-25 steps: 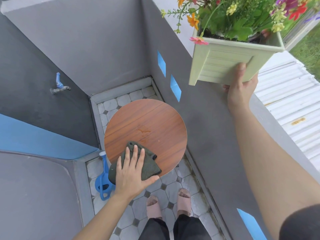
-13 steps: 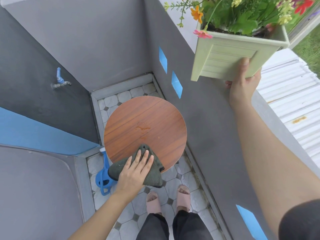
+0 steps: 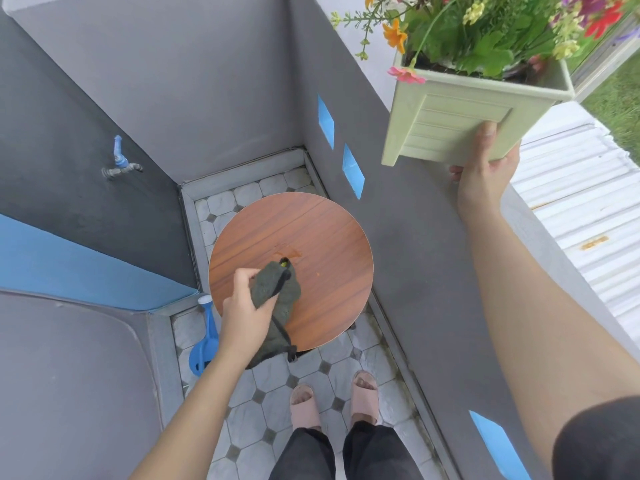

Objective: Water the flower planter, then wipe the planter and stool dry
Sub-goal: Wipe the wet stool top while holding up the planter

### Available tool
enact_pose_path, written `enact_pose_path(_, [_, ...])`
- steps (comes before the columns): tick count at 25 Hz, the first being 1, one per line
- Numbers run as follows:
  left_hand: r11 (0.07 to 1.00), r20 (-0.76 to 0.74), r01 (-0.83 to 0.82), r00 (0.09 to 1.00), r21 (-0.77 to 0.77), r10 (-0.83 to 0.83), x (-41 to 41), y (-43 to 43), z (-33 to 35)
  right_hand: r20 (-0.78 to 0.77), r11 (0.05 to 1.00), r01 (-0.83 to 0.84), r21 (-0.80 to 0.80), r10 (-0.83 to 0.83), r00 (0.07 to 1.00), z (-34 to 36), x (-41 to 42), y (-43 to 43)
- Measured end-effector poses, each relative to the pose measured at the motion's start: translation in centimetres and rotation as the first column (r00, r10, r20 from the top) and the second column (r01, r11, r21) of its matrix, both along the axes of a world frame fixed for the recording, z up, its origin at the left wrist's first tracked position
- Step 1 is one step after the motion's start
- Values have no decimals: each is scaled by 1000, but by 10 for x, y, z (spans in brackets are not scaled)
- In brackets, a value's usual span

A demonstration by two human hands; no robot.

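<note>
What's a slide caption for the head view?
Left hand wipes stool with cloth; right hand holds planter aloft.

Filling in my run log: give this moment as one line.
left hand: grips cloth over stool | right hand: holds planter aloft | puddle: unwiped

A round wood-grain stool top (image 3: 322,244) stands on the grey-and-white octagon-tiled floor (image 3: 273,379). A dark green cloth (image 3: 278,289) and a small water puddle (image 3: 287,252) lie on it. A blue plastic watering can (image 3: 206,344) sits on the tiles just beside the stool.

Bare forearms, dark short sleeve (image 3: 599,441), black trousers (image 3: 339,455), pink slippers (image 3: 304,405)
</note>
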State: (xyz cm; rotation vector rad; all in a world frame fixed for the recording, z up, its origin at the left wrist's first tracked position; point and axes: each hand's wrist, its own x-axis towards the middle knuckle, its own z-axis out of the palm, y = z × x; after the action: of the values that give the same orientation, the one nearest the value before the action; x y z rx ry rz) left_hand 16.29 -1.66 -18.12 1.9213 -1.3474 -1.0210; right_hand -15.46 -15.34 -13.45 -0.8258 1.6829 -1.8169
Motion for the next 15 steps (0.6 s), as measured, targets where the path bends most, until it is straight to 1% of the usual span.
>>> enact_pose_path(1, [995, -33, 48, 998, 84, -45, -8, -3, 1, -1, 1000, 1, -2, -1, 1000, 0, -1, 0])
enact_pose_path(2, [982, -132, 84, 989, 170, -62, -16, -6, 0, -2, 1000, 1, -1, -2, 1000, -1, -1, -1])
enact_pose_path(3, [965, -305, 95, 952, 243, -17, -26, -10, 0, -1, 1000, 1, 1, -1, 1000, -1, -1, -1])
enact_pose_path(4, [946, -442, 116, 896, 302, 31, -37, -12, -1, 3, 1000, -2, -1, 2, 1000, -2, -1, -1])
enact_pose_path(5, [938, -476, 133, 879, 321, 39, -46, -15, -5, 12, 1000, -9, -8, 9, 1000, -2, -1, -1])
enact_pose_path(6, [948, -383, 161, 923, 274, -46, -52, -19, -8, 24, 1000, -17, -15, 18, 1000, -3, -1, -1])
enact_pose_path(7, [955, -124, 212, 974, 210, -189, -55, -22, -10, 35, 1000, -22, -18, 23, 999, -4, -2, -1])
enact_pose_path(8, [968, 199, 216, 951, 128, -239, -56, -24, -14, 42, 1000, -23, -20, 23, 999, -4, -2, -2])
enact_pose_path(9, [973, 411, 233, 886, 5, -214, -56, -23, -16, 48, 999, -25, -24, 27, 999, -4, -2, -1])
enact_pose_path(10, [961, 478, 268, 855, -75, -201, -56, -19, -18, 51, 999, -30, -32, 31, 998, -4, -2, -1])
enact_pose_path(11, [941, 482, 319, 846, -111, -230, -60, -13, -21, 49, 999, -34, -38, 35, 998, -4, -1, -2])
enact_pose_path(12, [915, 498, 399, 808, -66, -316, -66, -5, -28, 42, 999, -32, -36, 34, 999, -4, -2, -2])
enact_pose_path(14, [828, 576, 553, 648, 95, -499, -80, 13, -47, 40, 999, -35, -36, 37, 999, -4, -2, -2])
enact_pose_path(15, [779, 620, 614, 563, 130, -547, -83, 15, -55, 44, 998, -41, -42, 43, 998, -4, -2, -1])
